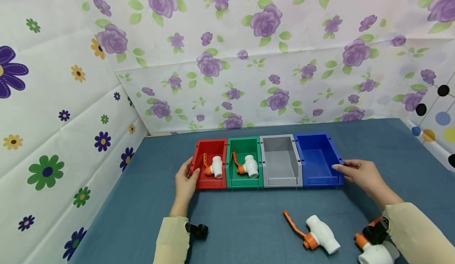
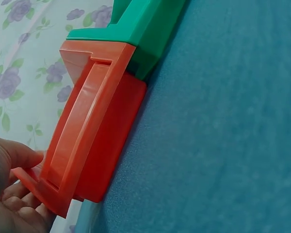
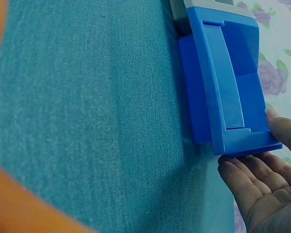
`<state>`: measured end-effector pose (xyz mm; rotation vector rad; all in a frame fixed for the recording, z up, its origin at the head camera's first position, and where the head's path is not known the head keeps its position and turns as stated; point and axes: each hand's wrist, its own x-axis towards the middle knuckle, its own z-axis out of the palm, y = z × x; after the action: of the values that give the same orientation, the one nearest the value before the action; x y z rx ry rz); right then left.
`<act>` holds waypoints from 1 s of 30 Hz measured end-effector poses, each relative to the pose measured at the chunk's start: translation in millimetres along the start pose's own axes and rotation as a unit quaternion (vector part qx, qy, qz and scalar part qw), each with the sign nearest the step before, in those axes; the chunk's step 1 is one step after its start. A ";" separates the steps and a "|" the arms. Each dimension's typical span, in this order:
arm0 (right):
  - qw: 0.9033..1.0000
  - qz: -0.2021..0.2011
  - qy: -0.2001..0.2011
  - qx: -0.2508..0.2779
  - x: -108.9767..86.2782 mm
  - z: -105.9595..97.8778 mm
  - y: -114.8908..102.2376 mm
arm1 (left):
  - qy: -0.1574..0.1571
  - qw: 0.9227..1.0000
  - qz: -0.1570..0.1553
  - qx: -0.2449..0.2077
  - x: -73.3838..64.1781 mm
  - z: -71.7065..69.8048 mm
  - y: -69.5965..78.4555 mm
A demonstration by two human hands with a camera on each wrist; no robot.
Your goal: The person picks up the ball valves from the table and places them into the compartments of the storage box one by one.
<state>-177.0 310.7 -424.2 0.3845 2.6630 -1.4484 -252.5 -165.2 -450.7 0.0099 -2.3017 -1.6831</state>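
Observation:
Four joined bins stand in a row in the head view: a red bin, a green bin, a grey bin and a blue bin. My left hand pinches the red bin's outer wall, thumb on the inside and fingers outside. At the other end my right hand grips the blue bin's outer wall, its thumb over the rim. One white valve with an orange handle lies in the red bin; a similar valve lies in the green one. Grey and blue bins hold nothing.
On the blue-grey table in front of the bins lies another white and orange valve. A further valve is partly hidden by the right wrist's camera. Flowered cloth hangs behind the table and at its left.

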 end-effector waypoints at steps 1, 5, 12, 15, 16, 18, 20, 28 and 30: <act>1.000 -0.001 0.001 0.000 -0.1 0.0 0.1 | 0.000 1.000 0.000 0.001 -0.2 0.0 0.0; 1.000 -0.005 0.002 0.000 -0.8 0.2 1.0 | -0.001 1.000 0.002 -0.002 -0.6 -0.4 0.7; 1.000 -0.008 -0.002 0.004 0.3 3.1 0.8 | 0.002 1.000 0.003 -0.003 -2.2 -3.3 0.3; 1.000 -0.010 -0.003 0.006 0.6 4.4 0.4 | 0.004 1.000 0.000 -0.003 -2.8 -4.8 -0.3; 1.000 -0.011 -0.004 0.006 0.6 4.8 0.4 | 0.004 1.000 0.000 -0.003 -2.9 -5.1 -0.4; 1.000 -0.011 -0.003 0.006 0.4 5.1 0.9 | 0.004 1.000 0.000 -0.002 -2.8 -5.2 -0.7; 1.000 -0.010 -0.003 0.006 0.0 5.0 1.6 | 0.001 1.000 0.001 0.001 -2.7 -5.0 -0.6; 1.000 -0.003 -0.006 0.003 -1.0 2.7 2.9 | -0.009 1.000 0.010 0.004 -1.3 -2.1 -0.4; 1.000 -0.002 -0.005 0.001 -0.7 2.1 1.9 | -0.009 1.000 0.011 0.002 -1.2 -1.6 -0.9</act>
<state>-175.9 309.8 -426.8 0.3707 2.6569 -1.4506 -251.1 -166.8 -451.4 -0.0300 -2.3081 -1.6750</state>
